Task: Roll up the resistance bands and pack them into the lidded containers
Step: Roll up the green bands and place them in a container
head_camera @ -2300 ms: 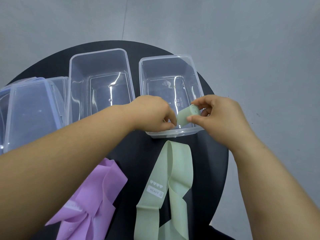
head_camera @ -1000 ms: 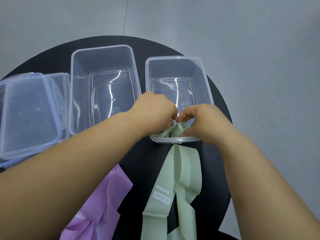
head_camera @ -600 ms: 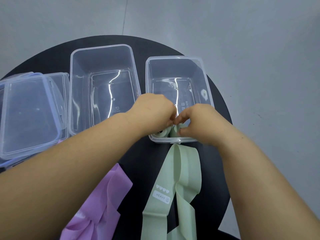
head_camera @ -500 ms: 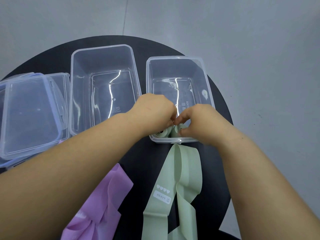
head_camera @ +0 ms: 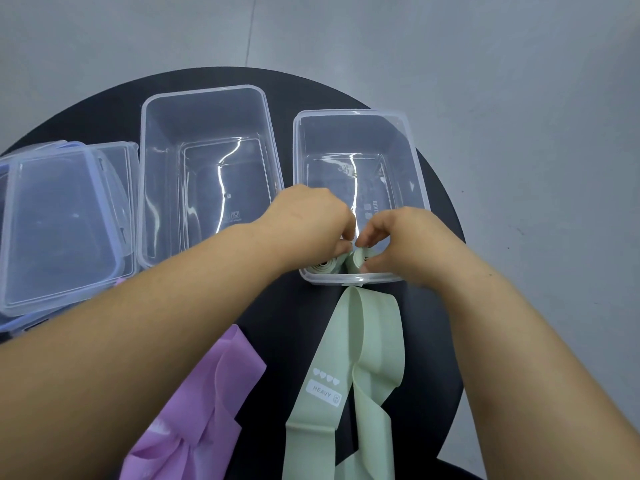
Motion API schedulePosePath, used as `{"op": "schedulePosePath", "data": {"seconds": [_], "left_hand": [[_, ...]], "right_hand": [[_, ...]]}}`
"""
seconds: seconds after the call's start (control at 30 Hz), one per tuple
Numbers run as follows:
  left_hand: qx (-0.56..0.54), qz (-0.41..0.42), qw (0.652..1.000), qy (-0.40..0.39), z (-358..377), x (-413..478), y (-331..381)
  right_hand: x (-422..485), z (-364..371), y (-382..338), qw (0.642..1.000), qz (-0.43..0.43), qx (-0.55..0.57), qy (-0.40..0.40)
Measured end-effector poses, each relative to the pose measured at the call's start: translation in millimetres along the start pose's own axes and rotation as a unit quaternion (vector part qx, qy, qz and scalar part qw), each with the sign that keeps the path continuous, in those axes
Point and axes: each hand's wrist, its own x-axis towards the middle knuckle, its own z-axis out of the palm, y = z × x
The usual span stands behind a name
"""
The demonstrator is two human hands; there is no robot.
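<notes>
- Round black table (head_camera: 277,323) on grey floor (head_camera: 519,98), seen from above.
- Right hand (head_camera: 408,240) pinches a rolled pale-green rubber band (head_camera: 356,262) at the near end of the clear rectangular plastic container (head_camera: 349,112), centre right.
- Left hand (head_camera: 308,226): fingers curled against the same roll; grip hidden, we cannot tell.
- Second green roll (head_camera: 323,269) lies just left, same container.
- Flat pale-green band marked HEAVY (head_camera: 377,348), lower centre; purple band (head_camera: 207,393), lower left.

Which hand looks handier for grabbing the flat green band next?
Right, probably: the right hand, pinching a roll, sits just beyond the green band; the left arm lies over the purple band.
</notes>
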Motion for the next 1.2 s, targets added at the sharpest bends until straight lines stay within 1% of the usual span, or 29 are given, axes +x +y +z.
{"op": "schedulePosePath", "data": {"seconds": [0.2,0.37,0.47,0.53,0.63,0.7,0.77,0.83,0.97,1.03,1.13,1.2], "left_hand": [[-0.013,0.011,1.000,-0.012,-1.2,-3.5,-1.8],[-0.039,0.036,0.999,-0.008,3.2,-5.0,-4.3],[-0.072,0.026,0.996,0.036,6.8,-10.8,-8.5],[-0.098,0.035,0.988,0.114,10.1,-19.2,-11.1],[-0.097,0.037,0.972,0.213,20.6,-29.9,-14.4],[-0.093,0.022,0.971,0.221,27.5,-36.4,-12.1],[-0.060,0.023,0.973,0.223,30.7,-40.5,-9.2],[-0.024,0.025,0.977,0.210,32.3,-42.6,-7.7],[-0.039,0.030,0.982,0.184,27.4,-43.5,-9.7],[-0.049,0.020,0.991,0.121,15.0,-43.0,-7.9],[-0.007,0.004,1.000,0.021,6.1,-30.8,-10.5],[0.006,0.006,1.000,0.003,1.0,-22.5,-10.2]], "right_hand": [[1.0,1.2,0.3,1.000,0.016,0.019,-0.002],[0.9,3.9,2.7,0.999,0.017,0.042,0.026],[0.9,2.2,0.7,1.000,0.018,0.013,0.015],[0.5,0.9,0.0,1.000,0.019,0.009,0.013],[-0.1,0.1,0.1,1.000,0.018,0.003,0.008],[-0.5,-0.3,-1.0,1.000,0.018,-0.001,0.003],[-0.7,-1.5,-2.0,1.000,0.017,-0.003,0.002],[-1.0,-2.2,-2.8,1.000,0.018,-0.007,-0.005],[-0.7,-2.2,-1.8,1.000,0.022,0.000,-0.009],[-0.7,-2.3,-0.5,1.000,0.024,0.013,-0.008],[-0.8,-2.4,1.3,0.999,0.023,0.022,-0.008],[-0.4,-1.5,1.9,1.000,0.019,0.022,-0.006]]}}
